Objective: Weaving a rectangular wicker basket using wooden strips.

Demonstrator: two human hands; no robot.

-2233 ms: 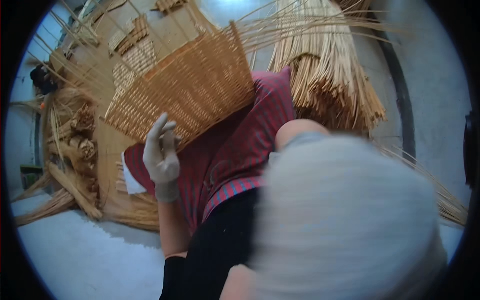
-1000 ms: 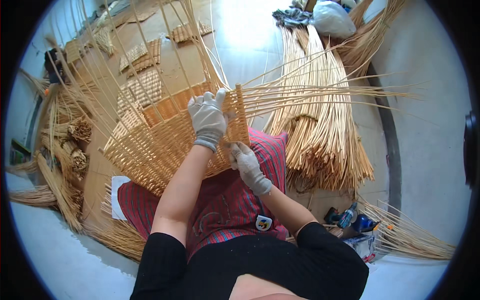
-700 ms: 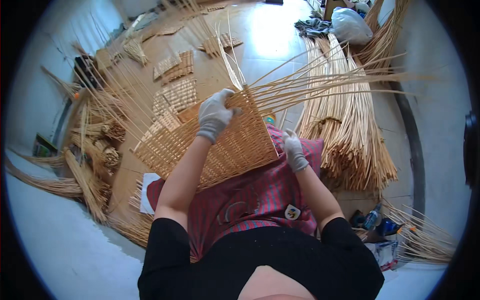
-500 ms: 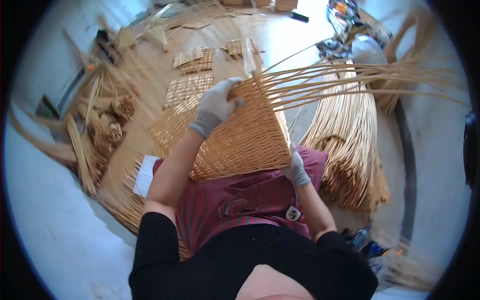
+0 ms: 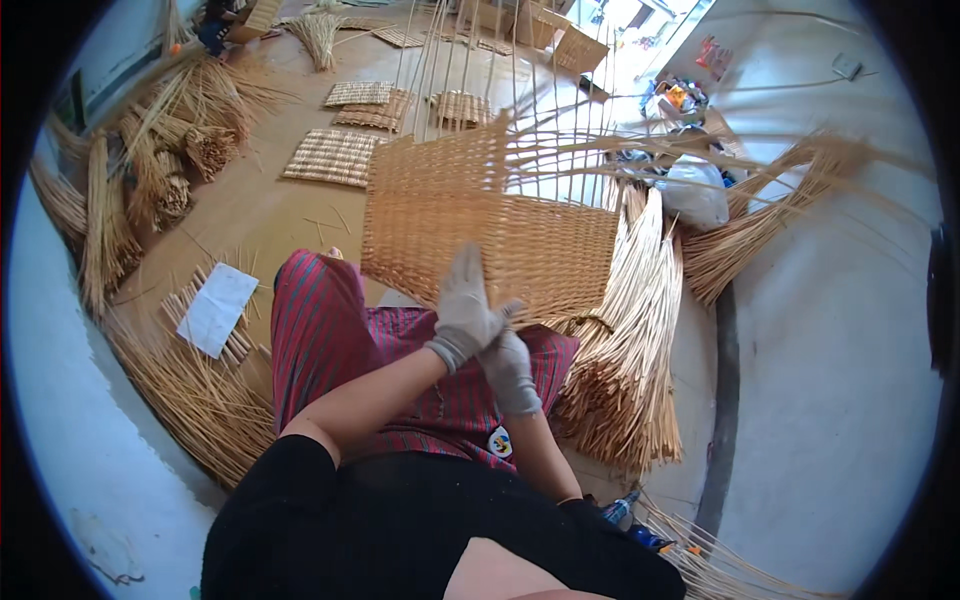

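Observation:
A half-woven wicker basket (image 5: pixel 430 215) stands tilted above my lap, with long stakes rising from it and loose strands spraying right. My left hand (image 5: pixel 465 305) in a pale knit glove lies against its lower part, fingers stretched upward and slightly blurred. Just below, my gloved right hand (image 5: pixel 508 365) grips around the bottom edge, its fingers partly hidden by the left. Red striped cloth (image 5: pixel 320 350) covers my lap beneath the basket.
Reed bundles lie left (image 5: pixel 110 220) and right (image 5: pixel 640 380); woven mats (image 5: pixel 330 158) are spread ahead. A white sheet (image 5: pixel 215 310), a filled plastic bag (image 5: pixel 690 195) and tools (image 5: pixel 640 535) lie around me. Another person (image 5: pixel 215 30) is at the far upper left.
The basket has swung round to stand more upright. My left hand has left its top rim and moved down beside my right hand at the bottom.

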